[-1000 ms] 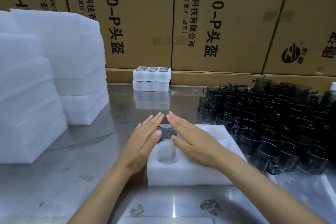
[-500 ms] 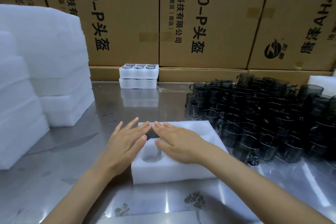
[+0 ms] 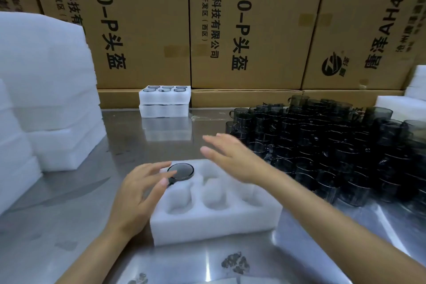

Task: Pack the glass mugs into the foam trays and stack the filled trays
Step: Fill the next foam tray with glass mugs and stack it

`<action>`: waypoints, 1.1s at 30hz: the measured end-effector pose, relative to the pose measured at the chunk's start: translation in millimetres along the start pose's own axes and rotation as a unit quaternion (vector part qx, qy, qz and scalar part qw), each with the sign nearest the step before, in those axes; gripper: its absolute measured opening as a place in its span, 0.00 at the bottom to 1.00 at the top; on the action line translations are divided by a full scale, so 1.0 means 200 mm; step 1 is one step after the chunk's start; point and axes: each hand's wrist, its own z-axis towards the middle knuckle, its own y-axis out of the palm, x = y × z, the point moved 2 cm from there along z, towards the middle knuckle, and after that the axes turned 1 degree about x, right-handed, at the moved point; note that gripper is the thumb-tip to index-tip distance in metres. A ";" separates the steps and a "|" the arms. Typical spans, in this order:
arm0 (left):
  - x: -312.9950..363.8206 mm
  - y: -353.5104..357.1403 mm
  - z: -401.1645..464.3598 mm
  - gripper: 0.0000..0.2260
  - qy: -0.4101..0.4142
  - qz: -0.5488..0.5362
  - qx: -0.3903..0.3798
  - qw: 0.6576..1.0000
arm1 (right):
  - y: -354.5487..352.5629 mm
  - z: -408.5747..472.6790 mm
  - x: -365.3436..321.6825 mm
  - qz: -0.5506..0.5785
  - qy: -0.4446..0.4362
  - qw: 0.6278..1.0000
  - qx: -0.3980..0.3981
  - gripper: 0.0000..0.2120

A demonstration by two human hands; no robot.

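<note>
One glass mug (image 3: 180, 171) sat in the far-left pocket of the foam tray (image 3: 214, 221). Left hand (image 3: 138, 189) rested at the tray's left edge, fingers loosely spread, tips touching the mug. Right hand (image 3: 232, 157) hovered over the tray's far side, fingers straight, holding nothing. Loose mugs (image 3: 334, 152) were massed right of the tray

Your two bare forearms run up from the bottom edge — no sleeves, no gloves, no watch or rings on your left hand (image 3: 140, 188) or your right hand (image 3: 232, 157).
</note>
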 end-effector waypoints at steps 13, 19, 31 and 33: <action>-0.26 0.12 0.04 0.27 -0.229 -0.090 0.017 0.969 | -0.94 -0.02 1.02 -0.178 0.396 0.877 0.205 0.17; -0.40 0.17 0.05 0.35 -0.258 -0.076 -0.034 0.963 | -0.95 0.00 1.13 -0.251 0.408 0.862 0.164 0.15; -0.30 0.15 0.06 0.35 -0.316 -0.094 -0.046 0.943 | -0.91 -0.02 0.79 -0.174 0.253 0.888 0.341 0.11; -0.28 0.14 0.07 0.34 -0.320 -0.101 -0.055 0.940 | -0.82 -0.05 0.60 -0.100 0.181 0.907 0.366 0.10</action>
